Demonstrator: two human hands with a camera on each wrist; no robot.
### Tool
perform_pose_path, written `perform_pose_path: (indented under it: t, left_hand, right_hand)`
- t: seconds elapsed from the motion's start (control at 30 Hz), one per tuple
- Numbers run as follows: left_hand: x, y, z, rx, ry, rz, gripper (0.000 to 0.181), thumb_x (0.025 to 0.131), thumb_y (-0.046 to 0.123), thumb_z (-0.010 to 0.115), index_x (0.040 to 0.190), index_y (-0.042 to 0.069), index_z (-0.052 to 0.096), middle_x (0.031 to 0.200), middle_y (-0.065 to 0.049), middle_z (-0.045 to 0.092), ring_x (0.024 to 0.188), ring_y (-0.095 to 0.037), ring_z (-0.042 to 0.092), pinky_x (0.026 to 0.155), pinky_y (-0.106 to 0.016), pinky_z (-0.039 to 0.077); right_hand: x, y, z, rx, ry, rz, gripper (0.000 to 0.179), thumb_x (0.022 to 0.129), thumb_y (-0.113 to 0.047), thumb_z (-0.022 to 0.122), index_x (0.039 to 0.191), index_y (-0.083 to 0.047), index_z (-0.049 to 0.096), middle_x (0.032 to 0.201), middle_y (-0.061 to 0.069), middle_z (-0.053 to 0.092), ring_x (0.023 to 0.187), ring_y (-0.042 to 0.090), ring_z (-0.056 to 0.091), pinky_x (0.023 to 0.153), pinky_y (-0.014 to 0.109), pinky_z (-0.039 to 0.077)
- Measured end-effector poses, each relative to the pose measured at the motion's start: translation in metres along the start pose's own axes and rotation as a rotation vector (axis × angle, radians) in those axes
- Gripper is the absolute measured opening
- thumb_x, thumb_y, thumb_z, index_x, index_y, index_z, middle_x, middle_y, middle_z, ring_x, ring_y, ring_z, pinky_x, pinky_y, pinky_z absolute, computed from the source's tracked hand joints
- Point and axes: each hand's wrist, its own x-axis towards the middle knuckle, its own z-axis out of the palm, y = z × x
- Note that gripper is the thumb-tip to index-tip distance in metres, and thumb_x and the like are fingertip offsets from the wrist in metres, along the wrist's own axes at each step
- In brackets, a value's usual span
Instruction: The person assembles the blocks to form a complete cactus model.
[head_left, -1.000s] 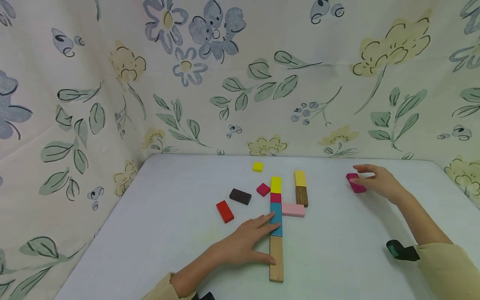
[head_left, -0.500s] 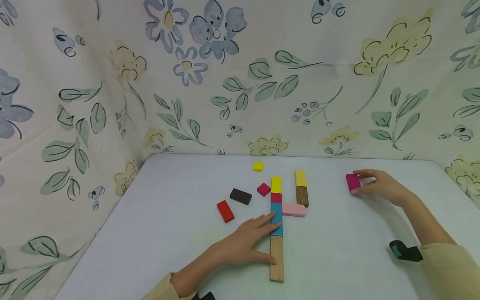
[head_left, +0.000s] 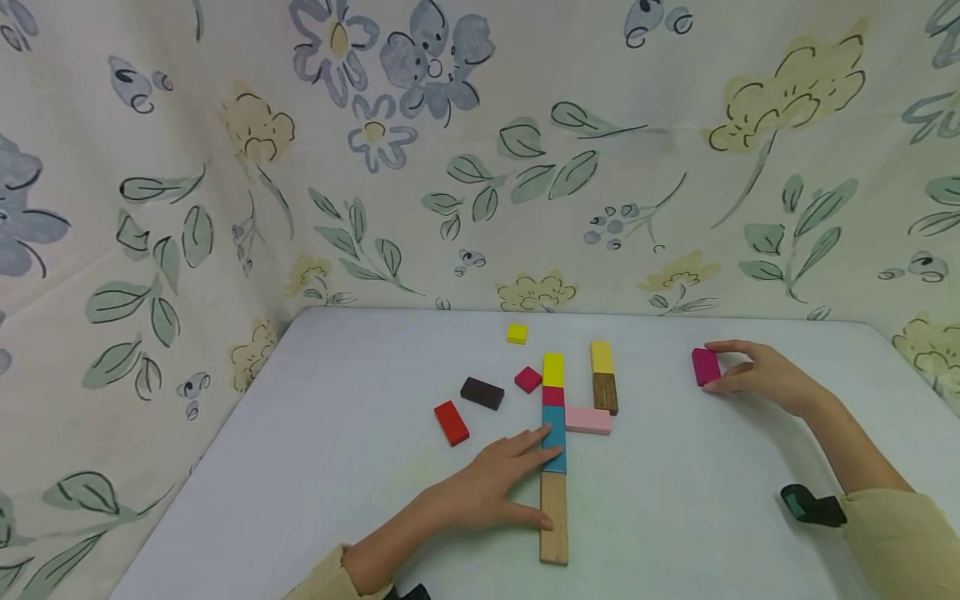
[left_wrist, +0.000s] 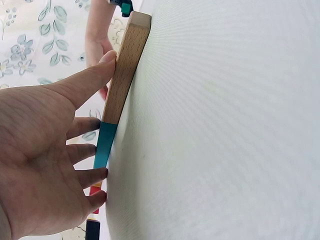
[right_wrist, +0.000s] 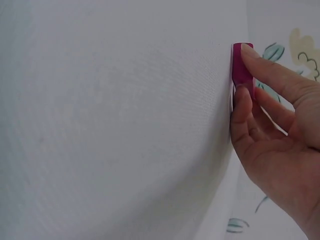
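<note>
My left hand (head_left: 497, 483) lies with fingers extended along a column of wooden blocks. Its fingertips touch the blue block (head_left: 553, 458) and its thumb the long natural-wood block (head_left: 554, 533), which also shows in the left wrist view. Above the blue one, a small crimson block (head_left: 552, 396) and a yellow block (head_left: 553, 370) continue the line. A pink block (head_left: 588, 420) juts out to the right of it. At the far right, my right hand (head_left: 768, 377) pinches a magenta block (head_left: 705, 367) between thumb and fingers; in the right wrist view this block (right_wrist: 242, 65) stands at the table surface.
A yellow block and a brown block (head_left: 605, 392) stand end to end right of the column. Left of it lie a crimson cube (head_left: 528, 380), a dark brown block (head_left: 482, 393) and a red block (head_left: 452, 423). A small yellow block (head_left: 517, 333) sits near the back edge.
My right hand has shifted its fingers to the ends of the magenta block and turned it from slanted to nearly straight. The left hand has stayed in place.
</note>
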Motion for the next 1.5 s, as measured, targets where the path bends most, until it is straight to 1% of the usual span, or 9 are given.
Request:
perform_pose_path:
  t: [0.13,0.23,0.37,0.47,0.63,0.73,0.9,1.17,1.5]
  left_hand:
    - [0.000,0.000,0.000,-0.003,-0.001,-0.002,0.086,0.095,0.051,0.075,0.167,0.028,0.035,0.177,0.005,0.017,0.162,-0.020,0.020,0.129,-0.052,0.025]
    - [0.000,0.000,0.000,-0.002,-0.002,-0.002,0.086,0.095,0.051,0.075,0.167,0.028,0.035,0.177,0.005,0.017,0.162,-0.021,0.020,0.129,-0.052,0.025]
    - [0.000,-0.001,0.000,-0.002,-0.004,0.002,0.086,0.095,0.052,0.075,0.167,0.028,0.034,0.177,0.005,0.017,0.162,-0.021,0.020,0.129,-0.052,0.026]
    - [0.001,-0.001,0.000,0.001,-0.005,0.004,0.086,0.095,0.052,0.075,0.167,0.027,0.035,0.177,0.005,0.018,0.162,-0.021,0.021,0.129,-0.052,0.026]
    - [0.001,-0.001,0.000,-0.001,-0.007,0.005,0.086,0.095,0.052,0.075,0.167,0.027,0.035,0.177,0.005,0.017,0.162,-0.021,0.020,0.129,-0.052,0.026]
    - [0.000,0.000,0.000,-0.003,-0.008,0.000,0.086,0.095,0.051,0.075,0.167,0.027,0.035,0.177,0.005,0.017,0.162,-0.021,0.020,0.129,-0.052,0.026]
    - [0.000,0.001,-0.001,0.001,-0.008,-0.007,0.086,0.095,0.052,0.075,0.167,0.028,0.035,0.178,0.006,0.016,0.163,-0.020,0.019,0.129,-0.051,0.026]
    - [0.000,0.002,-0.001,0.003,-0.010,-0.006,0.086,0.095,0.051,0.075,0.167,0.027,0.035,0.177,0.005,0.017,0.162,-0.021,0.020,0.129,-0.052,0.026]
    - [-0.001,0.002,-0.002,0.009,-0.003,0.008,0.086,0.095,0.051,0.076,0.167,0.026,0.034,0.177,0.004,0.018,0.162,-0.022,0.021,0.129,-0.051,0.026]
  right_hand:
    - [0.000,-0.002,0.001,0.004,0.008,-0.008,0.076,0.096,-0.023,0.077,0.155,0.008,0.040,0.125,0.026,0.060,0.102,0.024,0.059,0.077,0.031,0.052]
    - [0.000,-0.004,0.001,0.002,0.012,-0.012,0.075,0.097,-0.023,0.076,0.154,0.008,0.040,0.136,0.034,0.052,0.109,0.035,0.061,0.080,0.031,0.053]
    - [0.000,-0.005,0.001,-0.020,0.021,-0.016,0.075,0.098,-0.025,0.075,0.154,0.009,0.040,0.150,0.040,0.037,0.123,0.051,0.054,0.086,0.036,0.054]
    - [0.000,-0.007,0.001,-0.028,0.025,-0.013,0.075,0.098,-0.025,0.075,0.154,0.010,0.040,0.150,0.040,0.036,0.126,0.055,0.046,0.086,0.035,0.054]
    - [0.001,-0.008,0.001,-0.031,0.029,-0.008,0.075,0.097,-0.025,0.076,0.153,0.011,0.039,0.146,0.039,0.040,0.122,0.050,0.048,0.079,0.027,0.056]
    - [0.002,-0.009,0.001,-0.039,0.033,-0.009,0.075,0.098,-0.025,0.075,0.152,0.012,0.040,0.145,0.038,0.041,0.120,0.048,0.052,0.079,0.028,0.056]
    - [0.003,-0.011,0.000,-0.036,0.033,-0.009,0.074,0.099,-0.026,0.074,0.152,0.012,0.040,0.146,0.038,0.041,0.122,0.052,0.056,0.084,0.034,0.056]
    - [0.006,-0.021,-0.002,-0.011,0.018,-0.016,0.074,0.099,-0.025,0.074,0.154,0.011,0.038,0.144,0.037,0.048,0.126,0.051,0.056,0.086,0.034,0.056]
    - [0.014,-0.039,0.005,0.025,0.013,-0.044,0.075,0.099,-0.023,0.076,0.154,0.011,0.038,0.143,0.036,0.051,0.123,0.045,0.059,0.082,0.025,0.059]
